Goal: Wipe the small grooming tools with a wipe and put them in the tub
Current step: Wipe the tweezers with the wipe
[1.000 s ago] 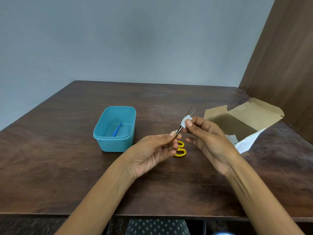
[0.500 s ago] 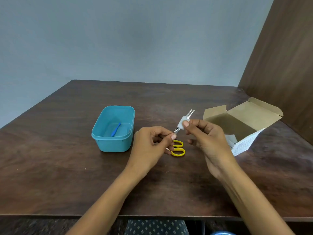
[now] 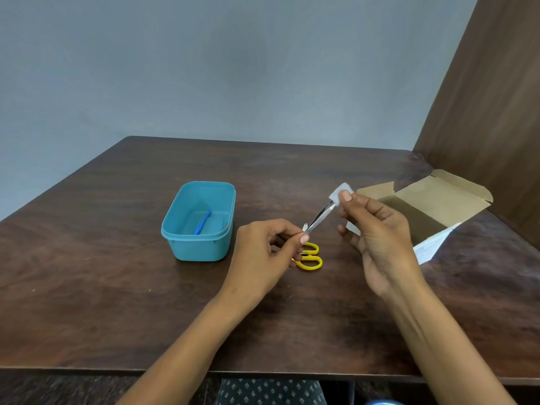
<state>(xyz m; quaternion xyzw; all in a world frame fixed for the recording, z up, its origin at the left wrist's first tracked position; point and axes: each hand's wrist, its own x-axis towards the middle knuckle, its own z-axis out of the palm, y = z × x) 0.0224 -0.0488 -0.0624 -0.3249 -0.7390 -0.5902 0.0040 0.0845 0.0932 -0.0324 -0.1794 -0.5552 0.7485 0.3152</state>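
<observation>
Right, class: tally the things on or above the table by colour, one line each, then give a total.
Blue: 2, tub and stick
Yellow: 1, scissors
Silver: 1, tweezers
White: 1, wipe
Brown: 1, box
Total: 6

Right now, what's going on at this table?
A person is cleaning small grooming tools. The left hand pinches a slim metal tool by its near end, while the right hand holds a small white wipe at its far tip. Yellow-handled scissors lie on the brown wooden table. The teal plastic tub already holds a thin blue tool.
</observation>
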